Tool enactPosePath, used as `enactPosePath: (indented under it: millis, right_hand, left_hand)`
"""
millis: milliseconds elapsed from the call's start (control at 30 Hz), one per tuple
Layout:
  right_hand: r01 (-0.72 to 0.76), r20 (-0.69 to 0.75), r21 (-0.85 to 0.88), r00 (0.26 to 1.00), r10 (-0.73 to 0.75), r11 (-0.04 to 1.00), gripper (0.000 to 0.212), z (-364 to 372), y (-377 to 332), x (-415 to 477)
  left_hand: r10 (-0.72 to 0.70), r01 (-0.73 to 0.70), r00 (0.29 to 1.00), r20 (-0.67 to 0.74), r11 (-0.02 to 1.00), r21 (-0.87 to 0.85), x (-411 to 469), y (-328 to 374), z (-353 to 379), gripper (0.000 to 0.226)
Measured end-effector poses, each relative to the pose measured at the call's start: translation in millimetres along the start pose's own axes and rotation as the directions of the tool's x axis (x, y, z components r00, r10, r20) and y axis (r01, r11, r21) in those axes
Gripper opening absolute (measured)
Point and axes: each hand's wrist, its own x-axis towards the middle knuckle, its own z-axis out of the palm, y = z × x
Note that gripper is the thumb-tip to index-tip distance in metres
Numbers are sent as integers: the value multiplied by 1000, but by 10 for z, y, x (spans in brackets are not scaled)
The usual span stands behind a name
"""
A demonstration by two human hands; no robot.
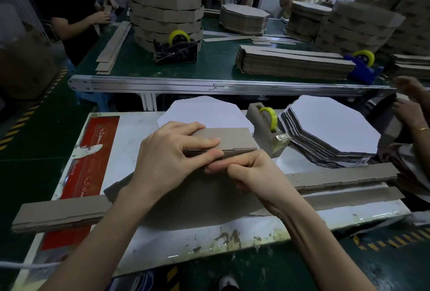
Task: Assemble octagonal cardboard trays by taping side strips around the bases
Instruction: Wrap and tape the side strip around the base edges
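Near centre of bench (125,144): L hand (169,153) pinches side strip (232,138); R hand (253,174), curled, grips its near edge. Keep fold flush w/ base (197,204) before taping.

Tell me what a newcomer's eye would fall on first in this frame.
At the centre, the left hand and right hand pinch a brown side strip. Right of them, a stack of white octagonal bases sits beside a tape dispenser; finished trays tower on the green bench behind.
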Motion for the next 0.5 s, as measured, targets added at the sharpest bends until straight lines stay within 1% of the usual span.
enactPosePath:
  millis: [100,167,200,267,300,333,367,400,433,467,500]
  right_hand:
    - [18,31,-62,999,-16,998,33,-33,-34,-13]
    - [78,68,-129,995,-69,989,34,-76,-91,-35]
    - [131,92,-199,989,-115,971,34,-110,-124,-48]
    - [255,119,-321,966,-228,912,36,-189,-202,-72]
    - [312,84,-329,950,-301,891,36,-239,-224,-72]
    - [374,13,-325,920,-392,868,35,-290,-241,-67]
    - [432,-68,-354,873,-483,830,32,-341,-262,-47]
    - [466,-106,-419,827,-552,779,27,-380,-288,-21]
    - [482,-80,-511,798,-598,712,21,-405,-302,13]
    - [480,-12,-583,802,-597,656,23,-422,-301,53]
    - [461,63,-627,833,-550,628,36,-439,-292,95]
  left_hand:
    - [15,-15,1000,0,1000,6,-7,-13,-3,47]
    - [16,-16,1000,14,1000,-13,-10,-19,-7,47]
    - [17,-16,1000,23,1000,-16,-12,-24,-8,47]
    - [11,-11,999,30,1000,-12,-12,-33,-8,48]
    - [4,-4,1000,31,1000,-11,-10,-36,-8,49]
    - [-1,1,1000,31,1000,-10,-10,-41,-9,49]
    - [0,1,1000,29,1000,-9,-8,-44,-7,48]
    - [5,-5,1000,26,1000,-7,-8,-48,-4,47]
    - [11,-11,1000,20,1000,-5,-8,-51,0,46]
    - [15,-15,1000,13,1000,-5,-8,-55,5,45]
    - [17,-17,1000,7,1000,-7,-8,-59,9,43]
